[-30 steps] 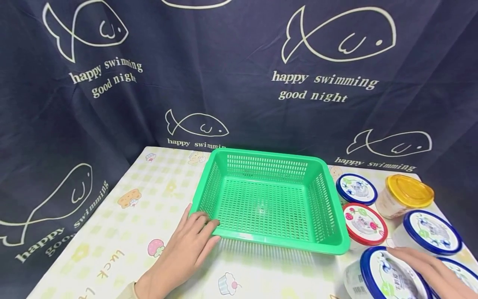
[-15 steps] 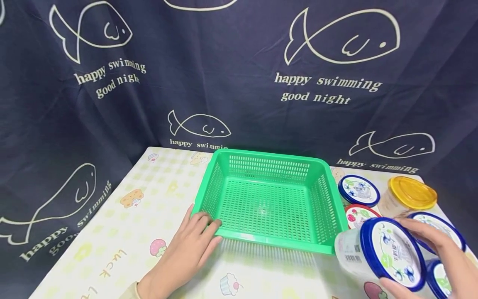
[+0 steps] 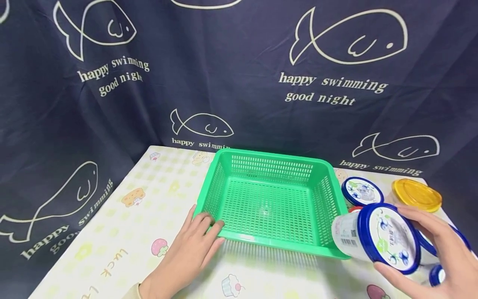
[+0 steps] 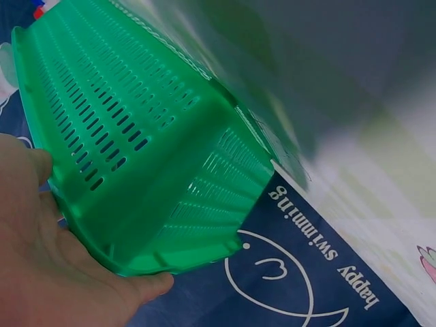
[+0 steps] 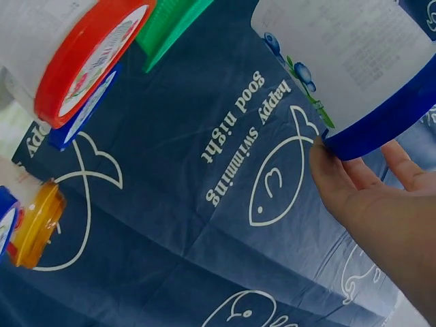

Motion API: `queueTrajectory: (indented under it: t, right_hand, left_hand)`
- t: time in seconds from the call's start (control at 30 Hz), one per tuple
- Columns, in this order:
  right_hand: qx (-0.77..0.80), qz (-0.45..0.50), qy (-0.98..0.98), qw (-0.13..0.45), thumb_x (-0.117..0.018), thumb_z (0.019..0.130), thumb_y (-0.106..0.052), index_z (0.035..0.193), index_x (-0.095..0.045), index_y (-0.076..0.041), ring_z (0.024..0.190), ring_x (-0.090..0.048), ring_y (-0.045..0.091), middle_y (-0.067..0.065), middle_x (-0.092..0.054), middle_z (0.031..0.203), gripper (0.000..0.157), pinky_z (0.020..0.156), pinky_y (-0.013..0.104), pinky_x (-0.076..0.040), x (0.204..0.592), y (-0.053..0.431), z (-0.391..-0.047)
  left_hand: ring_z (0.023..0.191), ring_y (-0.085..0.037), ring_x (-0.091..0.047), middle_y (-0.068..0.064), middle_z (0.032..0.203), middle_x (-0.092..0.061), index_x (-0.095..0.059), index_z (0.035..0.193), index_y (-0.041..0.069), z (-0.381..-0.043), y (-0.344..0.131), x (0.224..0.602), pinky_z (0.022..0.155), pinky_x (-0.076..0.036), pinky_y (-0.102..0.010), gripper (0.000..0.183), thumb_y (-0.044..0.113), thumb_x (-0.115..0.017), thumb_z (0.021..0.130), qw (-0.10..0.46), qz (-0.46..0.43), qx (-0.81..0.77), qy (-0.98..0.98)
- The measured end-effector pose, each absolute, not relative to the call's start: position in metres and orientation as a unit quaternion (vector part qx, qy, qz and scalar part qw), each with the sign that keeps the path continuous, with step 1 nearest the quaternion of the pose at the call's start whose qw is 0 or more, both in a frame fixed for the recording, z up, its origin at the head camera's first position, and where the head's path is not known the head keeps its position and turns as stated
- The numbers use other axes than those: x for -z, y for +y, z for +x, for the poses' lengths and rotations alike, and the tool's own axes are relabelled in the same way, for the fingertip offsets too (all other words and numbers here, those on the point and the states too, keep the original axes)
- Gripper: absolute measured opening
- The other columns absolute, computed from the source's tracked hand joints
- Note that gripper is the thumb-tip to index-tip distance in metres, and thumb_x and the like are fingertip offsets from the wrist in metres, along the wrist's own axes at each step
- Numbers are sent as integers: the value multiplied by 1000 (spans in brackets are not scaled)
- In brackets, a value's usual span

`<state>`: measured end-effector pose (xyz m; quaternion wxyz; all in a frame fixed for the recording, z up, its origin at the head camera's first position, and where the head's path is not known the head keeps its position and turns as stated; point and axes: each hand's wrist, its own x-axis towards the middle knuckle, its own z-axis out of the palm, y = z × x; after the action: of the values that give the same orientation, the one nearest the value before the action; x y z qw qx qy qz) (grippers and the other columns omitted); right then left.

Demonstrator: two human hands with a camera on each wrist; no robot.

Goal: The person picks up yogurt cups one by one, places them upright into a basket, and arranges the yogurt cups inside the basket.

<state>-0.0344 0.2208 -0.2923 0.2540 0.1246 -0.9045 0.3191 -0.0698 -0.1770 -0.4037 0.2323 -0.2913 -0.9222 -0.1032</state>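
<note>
At the near left corner of the green perforated plastic basket [image 3: 276, 244], my left hand [image 3: 188, 253] grips the rim with fingers bent over it. The left wrist view shows the basket's slotted outer wall [image 4: 129, 163] beside the thumb side of that hand [image 4: 61, 266]. My right hand [image 3: 446, 253] holds a lidded plastic tub [image 3: 390, 238] by its blue lid, tilted, close to the basket's near right corner. Blueberry pictures mark the tub [image 5: 354, 68] in the right wrist view, where fingers [image 5: 334, 178] reach the lid's edge.
Right of the basket stand a blue-lidded tub [image 3: 362, 191], a yellow-lidded tub [image 3: 417, 195], a red-lidded tub [image 5: 95, 61] and more blue-lidded ones, partly hidden by the right hand. A patterned cloth [image 3: 112, 232] covers the table. A dark fish-print curtain [image 3: 239, 74] hangs behind.
My right hand has taken hold of the front blue-lidded tub, lifted it and tilted it toward the basket, covering the red-lidded tub. The left hand stays on the basket rim.
</note>
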Motion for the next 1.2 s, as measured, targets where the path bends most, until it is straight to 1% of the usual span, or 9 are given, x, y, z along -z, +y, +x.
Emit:
queueTrajectory:
  t: [0.1, 0.17, 0.3, 0.33, 0.47, 0.6, 0.8, 1.07, 1.2]
  right_hand:
    - [-313, 126, -909, 246, -92, 31, -11, 134, -39, -18, 106, -37, -11, 0, -44, 127, 116, 88, -4, -23, 291, 220, -39]
    - [-297, 106, -918, 241, -92, 34, -16, 133, -39, -23, 102, -35, -12, -8, -43, 125, 113, 84, -5, -22, 290, 219, -42]
    - [-296, 113, -915, 249, -92, 34, -17, 132, -42, -20, 97, -33, -8, -10, -44, 121, 110, 79, -3, -24, 290, 218, -50]
    - [-301, 127, -909, 260, -92, 32, -14, 130, -44, -16, 97, -35, -6, -11, -46, 120, 110, 77, -1, -26, 289, 217, -52]
    - [-305, 167, -896, 277, -92, 29, -11, 129, -46, -9, 96, -37, -4, 1, -51, 118, 109, 76, 2, -27, 288, 214, -59]
    - [-307, 190, -895, 263, -91, 33, -12, 128, -46, -7, 102, -38, -5, 6, -50, 120, 105, 79, 2, -27, 287, 213, -66]
    - [-301, 233, -881, 282, -90, 34, -13, 125, -48, -3, 114, -39, 2, 11, -50, 121, 101, 89, 5, -26, 285, 214, -81]
    - [-296, 228, -887, 271, -89, 39, -14, 126, -48, -8, 117, -38, 5, 10, -49, 124, 96, 95, 6, -24, 280, 206, -96]
    - [-291, 220, -894, 258, -89, 43, -17, 127, -48, -14, 116, -37, 3, 4, -49, 125, 93, 92, 5, -23, 283, 205, -106]
  left_hand:
    - [107, -20, -43, 1, 100, -50, -54, 113, 15, -70, -177, 404, 107, -14, -54, 31, 35, -41, 93, 236, -292, 101, -922]
    - [107, -20, -43, 1, 100, -50, -54, 113, 15, -71, -177, 405, 107, -13, -53, 31, 35, -41, 93, 237, -291, 100, -921]
    - [108, -20, -43, 1, 100, -50, -53, 113, 16, -71, -177, 405, 108, -10, -51, 31, 35, -41, 93, 234, -290, 100, -922]
    - [108, -20, -43, 1, 100, -50, -53, 114, 16, -71, -177, 405, 108, -10, -51, 31, 35, -41, 93, 234, -290, 100, -923]
    - [109, -20, -43, 2, 101, -50, -53, 114, 16, -71, -178, 405, 109, -10, -51, 31, 35, -41, 93, 231, -287, 97, -925]
    - [109, -20, -43, 2, 101, -50, -53, 114, 16, -71, -178, 405, 108, -11, -51, 31, 36, -40, 93, 232, -286, 96, -925]
    - [108, -20, -43, 1, 100, -50, -54, 114, 15, -71, -177, 403, 107, -14, -52, 31, 35, -42, 93, 232, -290, 100, -923]
    - [107, -20, -44, 1, 100, -50, -54, 113, 15, -71, -178, 404, 107, -14, -52, 31, 35, -40, 93, 238, -290, 101, -921]
    - [107, -20, -44, 2, 100, -50, -54, 113, 16, -71, -177, 405, 107, -14, -52, 31, 35, -40, 93, 238, -288, 99, -922]
